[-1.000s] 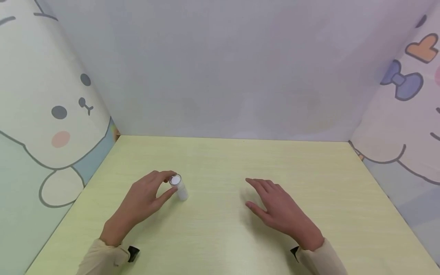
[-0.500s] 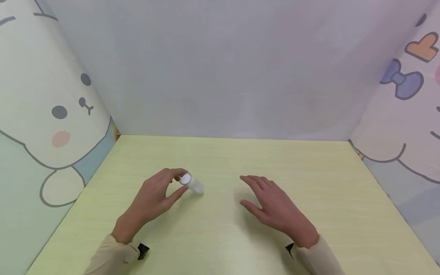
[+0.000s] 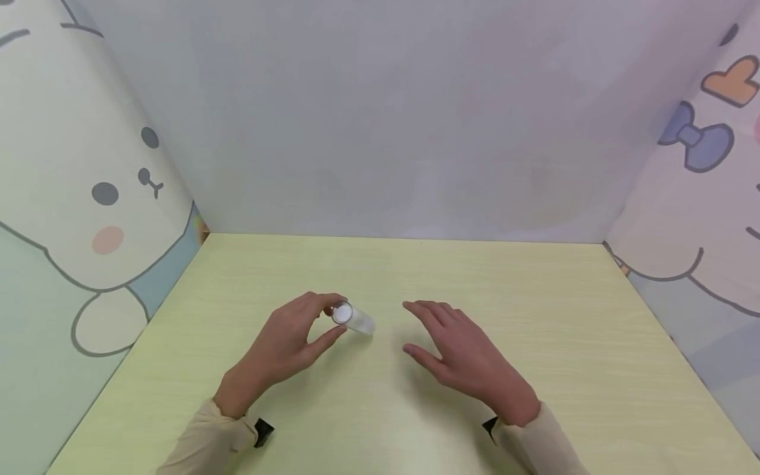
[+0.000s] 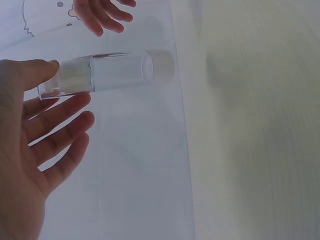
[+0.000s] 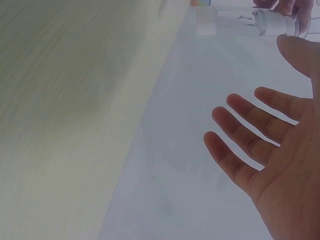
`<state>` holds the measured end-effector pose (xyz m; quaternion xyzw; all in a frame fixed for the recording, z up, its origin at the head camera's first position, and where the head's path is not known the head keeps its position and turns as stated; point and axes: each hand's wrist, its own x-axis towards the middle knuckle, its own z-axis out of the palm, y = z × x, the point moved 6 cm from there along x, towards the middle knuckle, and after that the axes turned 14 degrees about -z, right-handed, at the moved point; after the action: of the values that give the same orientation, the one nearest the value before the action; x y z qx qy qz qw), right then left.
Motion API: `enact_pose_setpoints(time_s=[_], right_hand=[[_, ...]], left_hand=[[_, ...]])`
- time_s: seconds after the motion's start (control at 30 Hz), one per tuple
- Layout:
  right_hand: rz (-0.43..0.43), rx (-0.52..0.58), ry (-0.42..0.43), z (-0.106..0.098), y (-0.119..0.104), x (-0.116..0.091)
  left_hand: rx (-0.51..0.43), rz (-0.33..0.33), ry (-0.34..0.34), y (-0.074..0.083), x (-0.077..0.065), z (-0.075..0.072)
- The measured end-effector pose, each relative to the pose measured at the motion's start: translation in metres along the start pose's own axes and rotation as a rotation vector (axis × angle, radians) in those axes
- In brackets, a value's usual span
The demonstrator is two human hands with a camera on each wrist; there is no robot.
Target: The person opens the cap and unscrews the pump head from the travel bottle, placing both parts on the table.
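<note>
My left hand [image 3: 289, 340] pinches a small clear cylindrical bottle [image 3: 361, 321] at its upper end, between thumb and fingers. In the left wrist view the bottle [image 4: 120, 71] has a transparent cap over a white part at the gripped end and a white band at the other. It is tilted in the head view, its lower end pointing right, and it hangs above the table. Nothing is in my right hand [image 3: 462, 357], which hovers to the right of the bottle with fingers extended and thumb apart. The right wrist view shows that palm [image 5: 285, 175] and the bottle [image 5: 235, 21] beyond it.
The pale yellow table [image 3: 404, 270] ends at a plain light back wall [image 3: 404, 132]. Side panels with cartoon animals [image 3: 107, 165] stand at left and right. A black piece [image 3: 264, 432] shows at the left cuff, another [image 3: 490, 427] at the right one.
My left hand has moved right with the bottle, which has gone from nearly upright to more tilted. The right hand has shifted slightly left, so the two hands are closer together.
</note>
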<state>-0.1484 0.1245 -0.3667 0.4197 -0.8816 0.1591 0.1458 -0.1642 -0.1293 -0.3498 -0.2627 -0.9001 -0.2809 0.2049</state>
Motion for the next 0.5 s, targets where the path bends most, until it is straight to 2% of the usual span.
enact_pose_setpoints(time_s=[0.3, 0.5], right_hand=[[-0.055, -0.004, 0.037, 0.001, -0.007, 0.008], [-0.085, 0.009, 0.056, 0.003, -0.010, 0.009]], left_hand=[[-0.108, 0.034, -0.045, 0.016, 0.007, 0.009], [-0.170, 0.058, -0.070, 0.026, 0.006, 0.017]])
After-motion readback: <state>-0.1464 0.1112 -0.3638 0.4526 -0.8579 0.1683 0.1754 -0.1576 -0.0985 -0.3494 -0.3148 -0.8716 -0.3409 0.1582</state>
